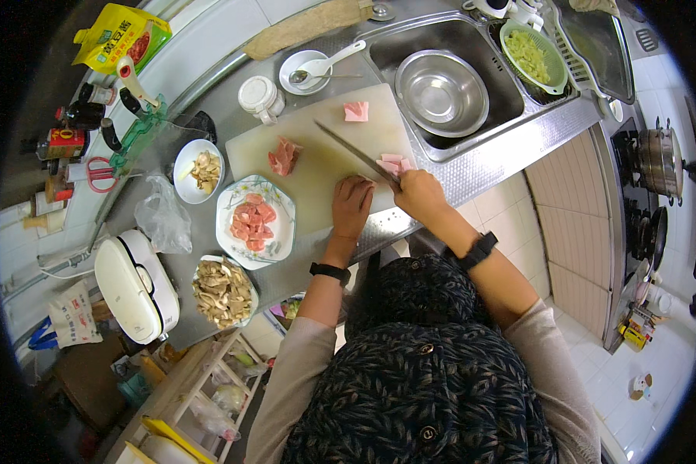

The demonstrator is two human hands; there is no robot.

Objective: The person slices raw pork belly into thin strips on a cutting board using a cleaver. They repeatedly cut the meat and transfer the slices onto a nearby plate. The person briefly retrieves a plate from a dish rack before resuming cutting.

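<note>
My right hand (pixel 421 195) grips a kitchen knife (pixel 349 145) by its handle, the blade slanting up and left across the white cutting board (pixel 259 133). Cut pieces of pink meat (pixel 395 163) lie beside the blade near that hand. My left hand (pixel 353 203) is closed with curled fingers over a piece of meat at the board's near edge, mostly hidden under the fingers. Farther off on the board sit a red meat chunk (pixel 284 157) and a pale pink piece (pixel 356 112). Left of the board, a patterned octagonal plate (pixel 284 207) carries diced meat (pixel 253 222).
Around the board stand a bowl of garlic and ginger (pixel 202 172), a plate of sliced mushrooms (pixel 224 291), a lidded white jar (pixel 260 97) and a white bowl with spoons (pixel 305 71). At right, the sink (pixel 380 45) holds a metal basin (pixel 441 93); a green colander (pixel 562 66) contains chopped greens.
</note>
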